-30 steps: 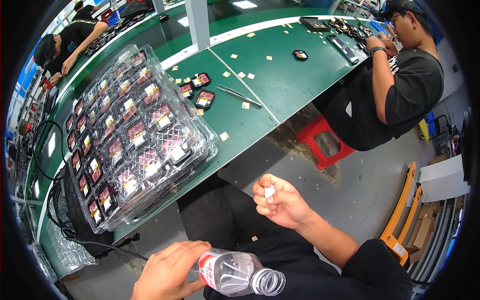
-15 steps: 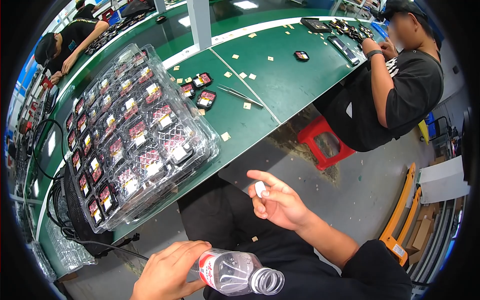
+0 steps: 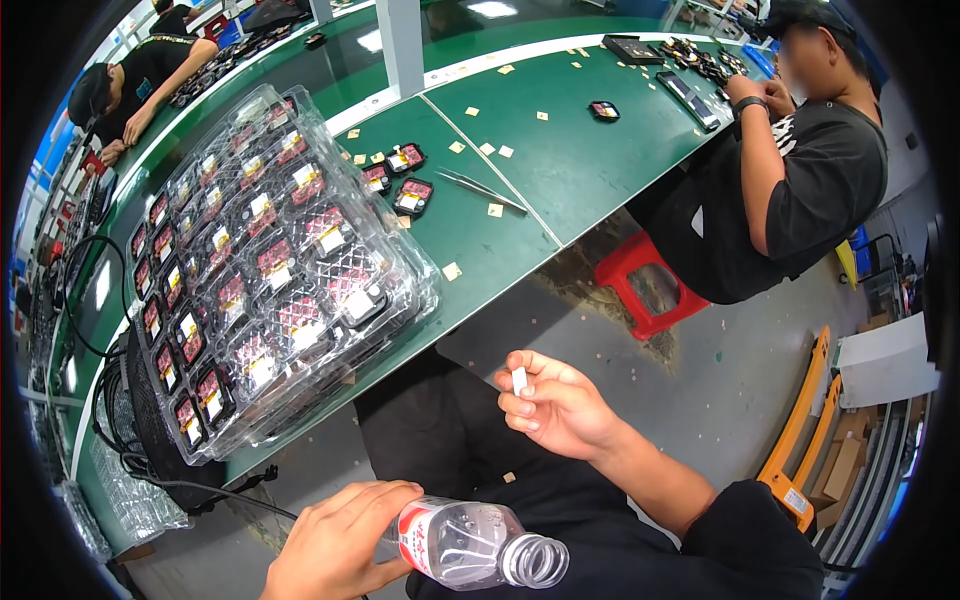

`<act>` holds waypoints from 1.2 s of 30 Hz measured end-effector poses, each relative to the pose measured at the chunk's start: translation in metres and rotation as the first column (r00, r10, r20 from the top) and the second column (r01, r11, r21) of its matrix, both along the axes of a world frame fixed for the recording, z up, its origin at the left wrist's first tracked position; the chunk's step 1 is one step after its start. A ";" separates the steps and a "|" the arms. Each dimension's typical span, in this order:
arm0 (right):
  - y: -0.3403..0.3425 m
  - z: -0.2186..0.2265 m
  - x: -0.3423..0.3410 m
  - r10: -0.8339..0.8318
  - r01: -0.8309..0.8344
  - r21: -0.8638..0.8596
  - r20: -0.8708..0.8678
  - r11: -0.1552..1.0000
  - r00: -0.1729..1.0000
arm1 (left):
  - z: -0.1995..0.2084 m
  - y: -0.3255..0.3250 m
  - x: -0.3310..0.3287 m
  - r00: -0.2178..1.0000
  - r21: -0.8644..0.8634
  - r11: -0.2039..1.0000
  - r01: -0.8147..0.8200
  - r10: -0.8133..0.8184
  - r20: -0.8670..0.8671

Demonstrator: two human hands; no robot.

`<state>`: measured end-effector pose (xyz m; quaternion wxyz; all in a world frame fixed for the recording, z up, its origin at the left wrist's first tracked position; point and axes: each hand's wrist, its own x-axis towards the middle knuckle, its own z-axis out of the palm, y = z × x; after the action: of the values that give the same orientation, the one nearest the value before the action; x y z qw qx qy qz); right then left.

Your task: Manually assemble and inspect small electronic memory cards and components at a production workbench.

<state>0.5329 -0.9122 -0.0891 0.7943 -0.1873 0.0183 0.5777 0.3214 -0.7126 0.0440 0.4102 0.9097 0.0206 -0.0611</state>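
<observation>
My left hand (image 3: 335, 540) is wrapped round a clear plastic bottle (image 3: 468, 545) with a red and white label. The bottle is tilted over my lap, its uncapped mouth pointing right, and a few droplets cling to its inside. My right hand (image 3: 568, 412) pinches a small white bottle cap (image 3: 519, 380) between thumb and fingers, above and apart from the bottle. On the green table to the left, clear plastic trays (image 3: 425, 275) are stacked, their pockets holding many black-framed parts (image 3: 190, 338).
Tweezers (image 3: 482, 190), loose black parts (image 3: 412, 196) and yellowish paper bits lie on the table (image 3: 560, 170). A co-worker (image 3: 820, 170) sits at the right by a red stool (image 3: 655, 285); another person (image 3: 140, 85) leans over at the far left. Black cables (image 3: 115, 430) hang beside the trays.
My right index finger, stretched out before, has bent in against the cap, which has turned slightly. My left hand and the bottle have stayed in place.
</observation>
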 end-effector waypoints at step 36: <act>-0.001 0.009 0.000 0.056 -0.062 0.036 0.158 0.997 0.986 | -0.001 0.001 0.000 1.000 -0.009 1.000 0.000 0.000 0.013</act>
<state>0.5328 -0.9136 -0.0802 0.7794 -0.2164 -0.0617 0.5847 0.3219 -0.7114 0.0433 0.4146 0.9081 0.0178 -0.0555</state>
